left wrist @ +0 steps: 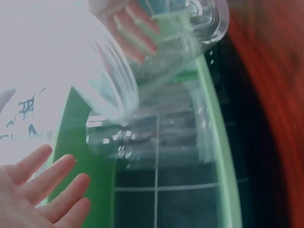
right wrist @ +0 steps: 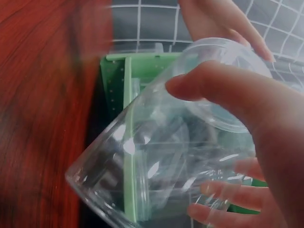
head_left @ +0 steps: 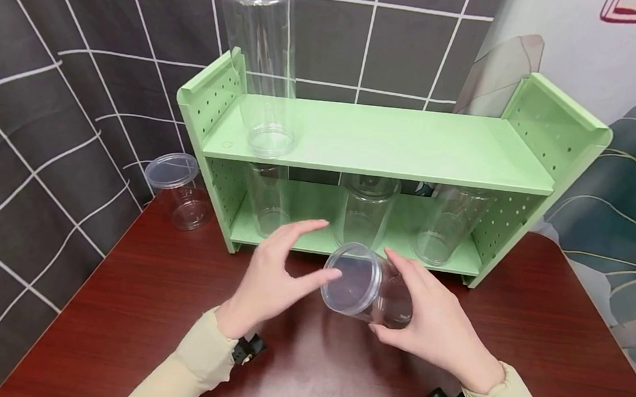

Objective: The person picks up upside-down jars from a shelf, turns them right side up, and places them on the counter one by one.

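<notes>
My right hand (head_left: 439, 312) grips a clear plastic jar (head_left: 392, 292) by its side, thumb below and fingers above. The jar is tilted over the table, its translucent lid (head_left: 349, 279) turned toward my left hand (head_left: 270, 277). That left hand is spread beside the lid, and its thumb tip overlaps the lid's face in the head view; whether it touches cannot be told. In the left wrist view, the left fingers (left wrist: 61, 190) are apart with nothing between them. The right wrist view shows the right thumb (right wrist: 209, 83) across the jar near its lid end.
Behind the hands stands a green two-tier shelf (head_left: 393, 138). A tall clear jar (head_left: 262, 65) is on its top left, and three clear jars, one of them central (head_left: 365, 212), are on the lower tier. Another lidded jar (head_left: 180, 192) stands on the dark red table (head_left: 129, 308), left of the shelf.
</notes>
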`<state>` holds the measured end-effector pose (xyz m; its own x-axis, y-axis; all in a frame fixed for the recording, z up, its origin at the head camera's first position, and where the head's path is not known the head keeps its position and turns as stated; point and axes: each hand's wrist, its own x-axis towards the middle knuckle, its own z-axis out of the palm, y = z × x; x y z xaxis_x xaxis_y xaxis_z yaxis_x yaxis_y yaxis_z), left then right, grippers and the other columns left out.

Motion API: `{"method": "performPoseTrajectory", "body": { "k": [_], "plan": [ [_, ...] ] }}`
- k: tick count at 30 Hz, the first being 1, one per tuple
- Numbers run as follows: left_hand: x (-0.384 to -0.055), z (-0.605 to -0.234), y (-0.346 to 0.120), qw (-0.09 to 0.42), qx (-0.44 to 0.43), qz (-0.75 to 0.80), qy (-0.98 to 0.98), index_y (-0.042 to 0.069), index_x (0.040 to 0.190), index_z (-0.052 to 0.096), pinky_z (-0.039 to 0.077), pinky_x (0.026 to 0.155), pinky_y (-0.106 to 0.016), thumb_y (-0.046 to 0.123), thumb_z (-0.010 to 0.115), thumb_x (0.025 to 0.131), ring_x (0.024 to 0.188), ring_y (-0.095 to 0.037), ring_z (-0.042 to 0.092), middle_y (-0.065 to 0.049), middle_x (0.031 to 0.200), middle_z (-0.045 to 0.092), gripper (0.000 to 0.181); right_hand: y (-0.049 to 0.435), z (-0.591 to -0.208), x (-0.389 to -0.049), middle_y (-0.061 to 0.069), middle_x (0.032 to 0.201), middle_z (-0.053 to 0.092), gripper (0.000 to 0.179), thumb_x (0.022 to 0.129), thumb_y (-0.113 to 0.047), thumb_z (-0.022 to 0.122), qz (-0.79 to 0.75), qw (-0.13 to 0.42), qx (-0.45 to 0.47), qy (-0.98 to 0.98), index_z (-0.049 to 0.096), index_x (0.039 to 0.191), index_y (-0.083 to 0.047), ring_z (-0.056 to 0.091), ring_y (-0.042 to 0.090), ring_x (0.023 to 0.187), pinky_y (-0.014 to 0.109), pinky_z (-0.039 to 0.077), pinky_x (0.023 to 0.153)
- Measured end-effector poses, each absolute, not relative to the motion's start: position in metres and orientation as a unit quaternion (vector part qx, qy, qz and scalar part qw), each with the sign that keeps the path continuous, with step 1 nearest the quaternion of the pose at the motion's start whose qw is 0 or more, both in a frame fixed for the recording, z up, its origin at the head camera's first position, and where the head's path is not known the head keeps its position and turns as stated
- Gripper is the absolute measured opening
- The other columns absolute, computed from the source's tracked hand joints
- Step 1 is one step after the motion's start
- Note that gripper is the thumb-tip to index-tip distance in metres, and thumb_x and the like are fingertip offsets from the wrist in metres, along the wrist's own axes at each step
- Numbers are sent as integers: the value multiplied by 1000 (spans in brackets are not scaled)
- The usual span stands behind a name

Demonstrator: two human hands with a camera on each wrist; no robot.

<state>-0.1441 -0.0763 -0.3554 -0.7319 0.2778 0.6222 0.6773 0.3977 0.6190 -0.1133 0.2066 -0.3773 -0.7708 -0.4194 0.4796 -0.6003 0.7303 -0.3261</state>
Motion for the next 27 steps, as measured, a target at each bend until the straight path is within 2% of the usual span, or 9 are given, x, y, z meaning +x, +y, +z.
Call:
{"method": "performPoseTrajectory", "body": {
  "k": [6,8,13,17,22,27],
  "plan": [
    [-153,-341,-101,306,-250,-486,-780,16,136,65,44,106,-39,32,85,85,124,-16,57,6,133,64,57,212,-374,-112,-3,133,55,119,60,-35,95,274,194,264,-904,32,160,-19,59,17,113,48,54,92],
    [-155,-336,-110,326,-227,-494,-773,16,134,66,44,106,-38,27,85,85,122,-17,59,5,130,67,54,214,-372,-111,-2,134,54,118,60,-33,94,279,199,260,-903,32,160,-20,58,16,111,46,55,87],
    [-159,-330,-131,343,-166,-522,-763,16,131,69,45,106,-33,14,86,84,119,-18,62,3,125,69,50,218,-366,-109,-5,138,52,117,60,-31,95,301,199,251,-898,33,160,-23,55,14,116,40,52,89],
    [-160,-325,-146,368,-132,-553,-736,10,130,69,46,105,-35,4,84,83,117,-19,63,-3,125,70,49,221,-360,-108,0,140,52,117,59,-26,96,324,206,248,-890,36,159,-22,54,18,118,29,47,91],
    [-163,-318,-159,413,-108,-584,-691,3,128,68,50,101,-38,3,83,84,112,-24,64,-9,123,70,46,227,-351,-107,3,136,54,115,56,-19,99,354,222,245,-875,42,156,-19,53,20,115,19,45,90],
    [-168,-313,-170,435,-71,-594,-673,2,130,64,49,101,-34,3,82,84,113,-23,62,-11,127,65,50,234,-343,-103,1,131,56,112,52,-14,101,363,244,227,-870,48,151,-15,53,17,112,14,45,87]
  ]
}}
